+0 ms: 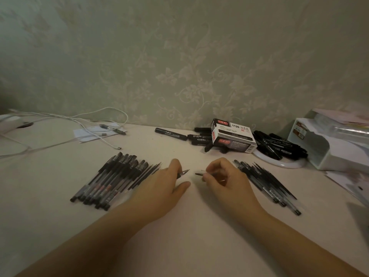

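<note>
Pen [184, 172], mid-table between left pile [111, 180] and right pile [265, 181]: left hand [169, 183] pinches it tip-out, right hand [218, 177] pinches dark piece [199, 174], probably its cap, just apart; align on one axis, push straight.

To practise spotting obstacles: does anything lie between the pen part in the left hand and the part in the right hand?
Nothing visible. The pen part in the left hand and the thin part in the right hand face tip to tip over a short stretch of bare table.
</note>
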{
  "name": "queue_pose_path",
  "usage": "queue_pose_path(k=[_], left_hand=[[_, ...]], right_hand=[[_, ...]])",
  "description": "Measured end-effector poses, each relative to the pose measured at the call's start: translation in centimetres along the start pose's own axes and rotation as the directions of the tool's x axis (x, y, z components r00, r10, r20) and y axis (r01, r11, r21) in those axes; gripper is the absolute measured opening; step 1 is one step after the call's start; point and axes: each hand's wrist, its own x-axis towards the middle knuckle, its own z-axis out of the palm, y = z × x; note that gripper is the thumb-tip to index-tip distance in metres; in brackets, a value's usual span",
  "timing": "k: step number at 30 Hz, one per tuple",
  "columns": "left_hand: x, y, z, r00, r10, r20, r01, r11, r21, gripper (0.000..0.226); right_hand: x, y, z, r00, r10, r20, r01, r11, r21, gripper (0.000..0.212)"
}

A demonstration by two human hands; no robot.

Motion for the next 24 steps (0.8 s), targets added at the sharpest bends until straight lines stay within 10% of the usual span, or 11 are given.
queue_pose_path(k=[8,24], left_hand=[[-0.2,0.7,-0.6,1.0,0.009,0.004,-0.009,0.999,-0.05,0.011],[-0.1,1.3,-0.6,0.972,0.219,-0.084,-0.227,0.968,-0.105,0.004]], right_hand=[[0.0,0.8,0.1,0.99,-0.133,0.039,0.138,0.903,-0.407,0.009],[-0.2,-0.8,-0.5,0.971,-0.112,0.21,0.105,0.994,0.042,0.019]])
